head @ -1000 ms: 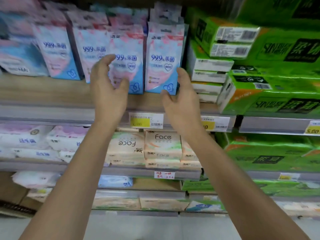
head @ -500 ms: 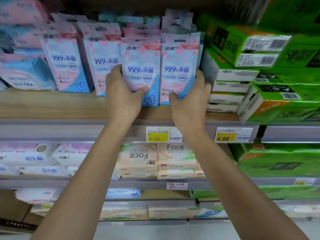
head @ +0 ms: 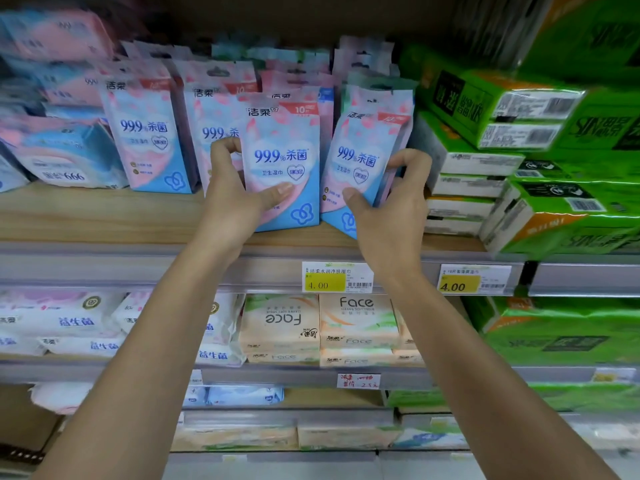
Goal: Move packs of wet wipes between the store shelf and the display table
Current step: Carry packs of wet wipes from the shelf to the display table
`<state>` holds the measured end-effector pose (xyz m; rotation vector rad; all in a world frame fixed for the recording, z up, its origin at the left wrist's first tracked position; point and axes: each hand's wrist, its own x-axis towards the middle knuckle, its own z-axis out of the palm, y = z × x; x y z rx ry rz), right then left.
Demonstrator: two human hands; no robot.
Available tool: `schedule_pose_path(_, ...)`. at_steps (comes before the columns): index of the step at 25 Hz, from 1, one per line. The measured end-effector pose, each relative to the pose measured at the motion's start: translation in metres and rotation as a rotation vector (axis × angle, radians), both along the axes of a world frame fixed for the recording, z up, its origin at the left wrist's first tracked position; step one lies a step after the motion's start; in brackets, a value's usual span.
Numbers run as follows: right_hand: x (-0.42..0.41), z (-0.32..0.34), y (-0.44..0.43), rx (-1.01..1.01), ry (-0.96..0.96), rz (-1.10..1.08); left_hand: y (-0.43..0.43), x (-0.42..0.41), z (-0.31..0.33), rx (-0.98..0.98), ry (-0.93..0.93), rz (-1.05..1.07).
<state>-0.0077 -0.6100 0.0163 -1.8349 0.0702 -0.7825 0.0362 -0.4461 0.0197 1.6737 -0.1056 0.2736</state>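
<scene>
Above the price tag (head: 337, 277), at shelf (head: 104, 216) front: left hand (head: 230, 199) grips one wipes pack (head: 282, 157), right hand (head: 391, 209) grips the neighbouring pack (head: 362, 157). Probably light, soft, slick; take side edges.

The top shelf (head: 86, 216) is a light wooden board with a grey front rail (head: 138, 268) that carries yellow price tags (head: 337, 277). Pink-and-blue wet wipe packs (head: 149, 133) stand upright in rows along its middle. One front pack (head: 280, 161) is at the front edge, and a tilted pack (head: 363, 161) is just right of it. Bigger pink-and-blue packs (head: 65, 157) lie toward the left end. Green wrapped packs (head: 540, 109) are stacked at the right end. On the lower shelf (head: 104, 370) sit peach Face tissue packs (head: 356, 320).
</scene>
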Motion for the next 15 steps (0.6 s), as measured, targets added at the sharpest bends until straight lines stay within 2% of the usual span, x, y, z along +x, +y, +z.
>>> schedule_pose_path(4, -0.002, 0.006, 0.003, 0.102, -0.073, 0.074, 0.003, -0.016, 0.011, -0.053, -0.052, -0.036)
schedule_pose_path(7, -0.006, 0.015, 0.005, 0.193, -0.112, 0.202, 0.026, -0.036, 0.018, -0.115, -0.080, 0.022)
schedule_pose_path(12, -0.033, 0.013, 0.024, 0.404, 0.038, 0.628, 0.079, -0.099, 0.011, -0.190, -0.052, 0.160)
schedule_pose_path(15, -0.056, -0.012, 0.047, 0.432, 0.209, 0.865, 0.095, -0.158, -0.013, -0.252, -0.015, 0.309)
